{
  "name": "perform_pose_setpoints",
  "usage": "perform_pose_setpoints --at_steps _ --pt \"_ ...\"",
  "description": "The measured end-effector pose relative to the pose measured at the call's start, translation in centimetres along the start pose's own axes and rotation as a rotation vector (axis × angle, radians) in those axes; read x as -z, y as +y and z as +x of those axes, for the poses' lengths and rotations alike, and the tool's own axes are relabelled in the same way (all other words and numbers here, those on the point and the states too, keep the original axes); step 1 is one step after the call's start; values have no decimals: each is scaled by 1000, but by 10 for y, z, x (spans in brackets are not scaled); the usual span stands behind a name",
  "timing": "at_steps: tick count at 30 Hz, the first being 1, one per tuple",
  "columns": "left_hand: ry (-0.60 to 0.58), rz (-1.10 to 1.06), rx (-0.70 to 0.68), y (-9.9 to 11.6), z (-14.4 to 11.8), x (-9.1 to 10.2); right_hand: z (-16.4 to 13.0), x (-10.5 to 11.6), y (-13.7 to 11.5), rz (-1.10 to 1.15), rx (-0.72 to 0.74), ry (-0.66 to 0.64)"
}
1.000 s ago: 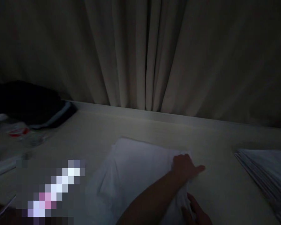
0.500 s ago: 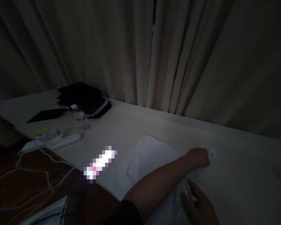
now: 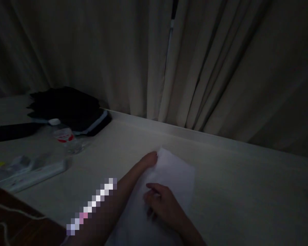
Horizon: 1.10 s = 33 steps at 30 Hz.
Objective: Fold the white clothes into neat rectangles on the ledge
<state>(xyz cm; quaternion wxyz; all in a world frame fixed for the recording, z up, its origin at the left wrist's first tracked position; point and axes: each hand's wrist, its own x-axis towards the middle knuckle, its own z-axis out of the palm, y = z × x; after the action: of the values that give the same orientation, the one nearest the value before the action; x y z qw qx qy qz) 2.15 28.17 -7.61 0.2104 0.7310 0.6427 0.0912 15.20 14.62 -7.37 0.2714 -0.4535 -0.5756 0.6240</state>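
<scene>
A folded piece of white cloth [image 3: 176,167] lies on the white surface before me; its kind is hard to make out in the dim light. My left hand [image 3: 150,159] is closed at the cloth's far left corner, with the fingertips partly hidden. Over the middle of the cloth hovers my right hand [image 3: 162,202], its index finger stretched out and the other fingers loosely bent and apart. Nothing shows in it. My left forearm lies along the cloth's left side.
A plastic bottle with a red label [image 3: 65,137] stands left, before a stack of dark folded clothes [image 3: 66,107]. Nearer are a power strip [image 3: 38,176] and clear packaging [image 3: 20,164]. Curtains [image 3: 133,61] hang behind. Cables [image 3: 17,212] cross the brown floor.
My left hand has moved from the cloth's right side to its far left corner. My right hand has moved left over the cloth, which now looks narrower. The view has shifted.
</scene>
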Motion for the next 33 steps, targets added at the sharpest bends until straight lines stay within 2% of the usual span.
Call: perform_pose_setpoints --at_steps 2,4,5,7,9,12,14,17,19,21,23,30,33 --pt "-1 20 81 -27 -1 -23 17 36 17 -100 74 215" --pt "16 29 132 -39 0 -41 32 83 34 -271 145 484" --pt "32 30 150 -39 0 -45 39 106 41 -330 142 575" --pt "75 40 183 -34 -2 -45 51 143 53 -383 103 626" --pt "142 68 203 -24 -16 -38 59 163 62 -379 63 578" --pt "323 67 156 -12 -68 -32 61 174 68 -333 41 497" --pt "386 10 128 -14 -119 -44 56 177 70 -302 37 442" --pt "299 71 208 -34 -191 -79 44 184 73 -290 43 358" --pt "229 165 227 -49 -218 -103 33 187 77 -313 46 324" --pt "192 244 204 -57 -226 -117 15 189 81 -348 42 315" --pt "171 304 158 -54 -220 -122 -11 189 89 -387 33 339" --pt "115 408 -87 -5 -195 -109 -154 181 133 -425 -62 558" --pt "99 441 -91 8 -198 -106 -198 176 142 -437 -107 565"
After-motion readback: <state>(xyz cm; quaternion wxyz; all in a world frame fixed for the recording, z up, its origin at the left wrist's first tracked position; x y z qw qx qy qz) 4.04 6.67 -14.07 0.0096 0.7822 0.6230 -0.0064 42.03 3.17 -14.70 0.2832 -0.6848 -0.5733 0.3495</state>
